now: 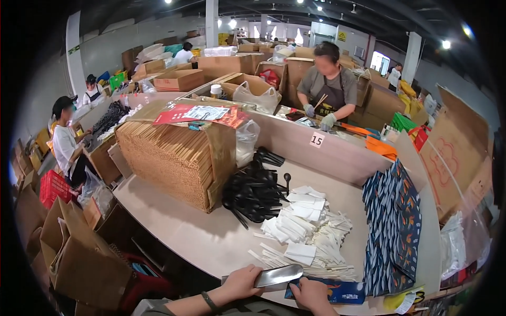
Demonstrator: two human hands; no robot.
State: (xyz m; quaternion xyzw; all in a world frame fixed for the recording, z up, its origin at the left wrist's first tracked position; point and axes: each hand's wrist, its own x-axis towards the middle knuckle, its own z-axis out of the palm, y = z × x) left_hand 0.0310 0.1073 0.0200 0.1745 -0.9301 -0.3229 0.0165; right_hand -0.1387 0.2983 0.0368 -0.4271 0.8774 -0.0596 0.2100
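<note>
My left hand (241, 283) is closed round a long, shiny metal trough (282, 275), rounded at its right end, by the table's near edge. Just right of it, my right hand (312, 294) grips a dark blue printed paper sleeve (345, 292) with an orange pattern. The trough's tip lies over the sleeve's left end; whether it goes inside cannot be seen. Beyond my hands are a heap of thin white paper-wrapped sticks (332, 237), folded white napkins (301, 253) and a pile of black plastic spoons (255, 192). More blue sleeves (391, 231) stand stacked to the right.
A large carton of wooden chopsticks (168, 160) stands on the table's left. A low partition (337, 152) bounds the far side, with a person (328, 87) working behind it. Scissors with yellow handles (403, 301) lie at the near right. An open carton (84, 253) stands below left.
</note>
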